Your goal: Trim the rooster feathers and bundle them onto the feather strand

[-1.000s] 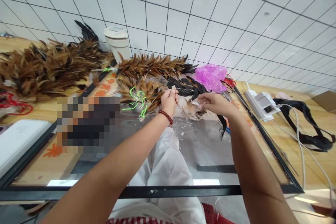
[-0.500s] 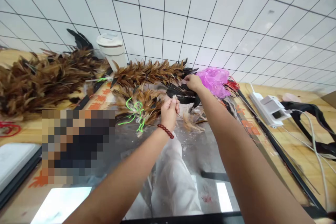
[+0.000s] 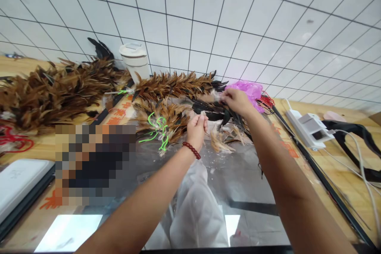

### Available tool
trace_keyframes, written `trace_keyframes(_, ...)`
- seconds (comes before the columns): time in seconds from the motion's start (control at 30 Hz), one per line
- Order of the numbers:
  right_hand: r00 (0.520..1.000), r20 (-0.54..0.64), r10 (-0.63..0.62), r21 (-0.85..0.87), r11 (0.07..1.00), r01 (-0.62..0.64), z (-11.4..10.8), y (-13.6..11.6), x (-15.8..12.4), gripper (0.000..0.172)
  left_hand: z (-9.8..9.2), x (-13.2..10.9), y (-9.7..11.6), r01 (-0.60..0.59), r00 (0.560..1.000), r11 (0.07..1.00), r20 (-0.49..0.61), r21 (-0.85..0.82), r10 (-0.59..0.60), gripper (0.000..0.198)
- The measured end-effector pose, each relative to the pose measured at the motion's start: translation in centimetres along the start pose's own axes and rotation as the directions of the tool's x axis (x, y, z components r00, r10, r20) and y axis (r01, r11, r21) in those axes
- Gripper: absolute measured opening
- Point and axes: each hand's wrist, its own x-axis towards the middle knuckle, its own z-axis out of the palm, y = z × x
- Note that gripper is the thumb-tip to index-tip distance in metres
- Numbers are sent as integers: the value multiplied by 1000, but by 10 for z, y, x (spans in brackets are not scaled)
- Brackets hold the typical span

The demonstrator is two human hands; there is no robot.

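Note:
My left hand (image 3: 196, 127), with a red bead bracelet at the wrist, is closed in a pinch, and a small pale feather tuft pokes out above its thumb. Up and to the right, my right hand (image 3: 236, 101) pinches a brownish feather (image 3: 212, 97) with whitish fluff, slightly blurred. Black feathers (image 3: 224, 114) lie between and below the hands. Loose tan feathers (image 3: 222, 141) rest on the glossy tabletop right of my left wrist. To the left is a brown feather bunch (image 3: 175, 117) with bright green strings (image 3: 157, 123).
A long brown feather strip (image 3: 175, 84) lies along the tiled wall, beside a white lidded cup (image 3: 135, 61). A large feather heap (image 3: 59, 91) spreads at left. A pink plastic bag (image 3: 251, 89) sits behind my right hand; a white power strip (image 3: 308, 127) is at right.
My right hand has moved from the black feathers' far end slightly right and down, and a fluffy feather now shows at its fingertips. My left hand stays closed. The view has shifted slightly.

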Motion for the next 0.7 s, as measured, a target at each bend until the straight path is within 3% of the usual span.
trace_keyframes(0.17,987,131,-95,364,930,41,-17,4,-68,18,0,2,0,-25,1000,999,5,25,25,25)
trace_keyframes(0.3,957,217,-190,518,854,52,-22,-9,-87,23,0,1,4,3,998,999,60,44,-6,25)
trace_keyframes(0.43,945,184,-270,251,943,220,-23,-24,-89,24,0,-3,12,180,953,972,216,153,-211,25)
trace_keyframes(0.53,953,103,-287,43,958,284,-16,-29,-88,27,0,-4,17,283,909,936,252,209,-331,24)
trace_keyframes(0.7,949,14,-316,-176,933,313,-1,-32,-87,30,2,-6,19,273,898,926,276,261,-343,22)
